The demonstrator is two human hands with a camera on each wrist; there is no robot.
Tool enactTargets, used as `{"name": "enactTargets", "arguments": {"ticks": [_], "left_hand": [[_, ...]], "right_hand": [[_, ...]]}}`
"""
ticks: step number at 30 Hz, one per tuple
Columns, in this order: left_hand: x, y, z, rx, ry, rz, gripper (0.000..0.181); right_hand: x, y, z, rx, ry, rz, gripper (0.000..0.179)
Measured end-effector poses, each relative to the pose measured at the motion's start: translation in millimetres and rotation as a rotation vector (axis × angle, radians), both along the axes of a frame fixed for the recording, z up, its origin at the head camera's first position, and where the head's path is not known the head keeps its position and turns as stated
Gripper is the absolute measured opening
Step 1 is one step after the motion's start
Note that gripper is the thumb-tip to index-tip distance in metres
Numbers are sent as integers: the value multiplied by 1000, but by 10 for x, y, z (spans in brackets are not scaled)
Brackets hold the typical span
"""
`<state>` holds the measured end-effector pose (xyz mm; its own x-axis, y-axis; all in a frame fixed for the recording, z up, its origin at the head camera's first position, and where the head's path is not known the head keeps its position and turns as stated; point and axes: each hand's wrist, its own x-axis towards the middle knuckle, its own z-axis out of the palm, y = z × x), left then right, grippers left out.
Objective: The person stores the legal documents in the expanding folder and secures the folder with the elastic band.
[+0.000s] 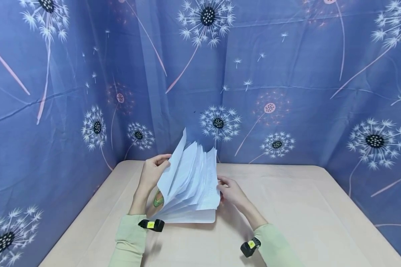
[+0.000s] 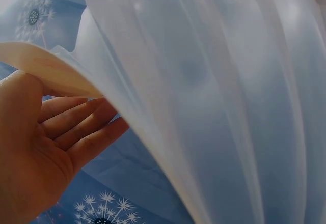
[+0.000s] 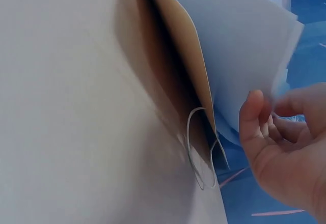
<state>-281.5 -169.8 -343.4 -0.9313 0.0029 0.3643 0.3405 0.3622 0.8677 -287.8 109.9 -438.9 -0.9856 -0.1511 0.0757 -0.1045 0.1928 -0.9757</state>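
Observation:
A thin-covered book (image 1: 190, 181) stands partly opened above the table, its white pages fanned out and print faintly visible on the right-hand one. My left hand (image 1: 151, 172) grips the raised left cover near its outer edge. In the left wrist view, the thumb of the left hand (image 2: 46, 142) is partly covered by the tan cover (image 2: 56, 71), with the fingers behind it. At the right edge of the pages (image 3: 244, 46), my right hand (image 3: 290, 147) pinches with bent thumb and fingers. A thin cord loop (image 3: 189, 147) hangs from the book's lower tan cover (image 3: 191, 46).
A pale beige table (image 1: 287, 215) lies under the book. Blue cloth (image 1: 287, 74) with dandelion prints closes off the back and both sides. Black wrist cameras (image 1: 156, 225) with yellow labels sit on both light green sleeves (image 1: 128, 237).

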Motion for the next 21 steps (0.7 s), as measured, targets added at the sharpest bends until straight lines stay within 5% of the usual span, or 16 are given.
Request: {"name": "enactTargets", "arguments": {"ticks": [11, 21], "left_hand": [[10, 32, -5, 1, 11, -3, 31], [0, 73, -7, 9, -15, -6, 32]], "right_hand": [[-20, -124, -131, 67, 64, 39, 54], [-96, -229, -198, 23, 26, 16, 56]]}}
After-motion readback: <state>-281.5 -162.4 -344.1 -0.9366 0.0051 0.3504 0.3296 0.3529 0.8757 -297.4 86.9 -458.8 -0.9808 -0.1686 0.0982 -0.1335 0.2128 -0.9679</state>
